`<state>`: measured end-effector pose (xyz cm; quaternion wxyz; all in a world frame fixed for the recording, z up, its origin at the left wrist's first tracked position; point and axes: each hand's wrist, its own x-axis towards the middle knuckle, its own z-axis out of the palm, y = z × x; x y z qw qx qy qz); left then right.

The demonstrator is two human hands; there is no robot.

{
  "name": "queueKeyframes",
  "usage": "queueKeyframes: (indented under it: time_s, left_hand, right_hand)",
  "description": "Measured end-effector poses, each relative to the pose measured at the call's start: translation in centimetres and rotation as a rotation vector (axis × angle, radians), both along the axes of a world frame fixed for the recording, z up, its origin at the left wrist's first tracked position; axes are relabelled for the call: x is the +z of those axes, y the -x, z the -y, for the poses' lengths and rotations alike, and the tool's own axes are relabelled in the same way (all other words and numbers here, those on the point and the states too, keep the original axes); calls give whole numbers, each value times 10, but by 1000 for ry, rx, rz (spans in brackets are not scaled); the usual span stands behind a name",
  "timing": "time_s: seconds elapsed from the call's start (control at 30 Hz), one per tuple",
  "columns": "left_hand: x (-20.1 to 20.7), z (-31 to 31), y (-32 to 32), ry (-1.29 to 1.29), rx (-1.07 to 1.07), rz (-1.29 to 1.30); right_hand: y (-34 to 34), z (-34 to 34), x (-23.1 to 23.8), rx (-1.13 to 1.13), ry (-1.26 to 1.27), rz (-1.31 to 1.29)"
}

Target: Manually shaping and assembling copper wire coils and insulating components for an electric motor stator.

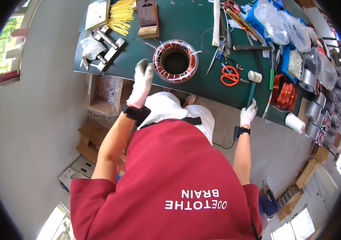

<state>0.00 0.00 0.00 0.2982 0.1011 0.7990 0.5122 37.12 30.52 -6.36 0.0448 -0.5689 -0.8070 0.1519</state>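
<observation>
A ring-shaped motor stator (195, 64) with copper-red windings and white lacing lies near the table's front edge. Just left of it is my left hand (141, 82), in a white glove with greyed fingertips; its fingers stretch out and it holds nothing. At the front edge on the right, my gloved right hand (248, 115) is closed around the handle end of a mallet (254, 76). That mallet has a white cylindrical head and a dark green handle, and its head points away from me over the table. Red-handled scissors (230, 76) lie left of the mallet head.
A phone (147, 14) leans on a wooden stand behind the stator. Yellow tubes (120, 16) and a metal fixture (110, 54) sit at the left. Copper coils (285, 97), a white spool (295, 123), blue bins (286, 64) and several hand tools crowd the right side.
</observation>
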Motion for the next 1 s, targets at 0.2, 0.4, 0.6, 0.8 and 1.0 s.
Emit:
queueKeyframes:
  time_s: [0.2, 0.4, 0.6, 0.8, 1.0]
  left_hand:
    - [5, -68, -60, -37, 246, -326]
    - [-8, -54, -32, -161, 160, -311]
    - [14, -61, -16, -199, 112, -483]
    - [4, -72, -70, -186, 298, -683]
    - [1, -58, -61, -158, 358, -843]
  right_hand:
    - [-34, -31, 0, 51, 2, -190]
    - [-19, -53, 103, 31, 645, -646]
    - [67, -46, 263, 525, 719, -515]
    - [194, -6, 258, 874, 884, 166]
    - [301, -124, 298, 1065, 187, -256]
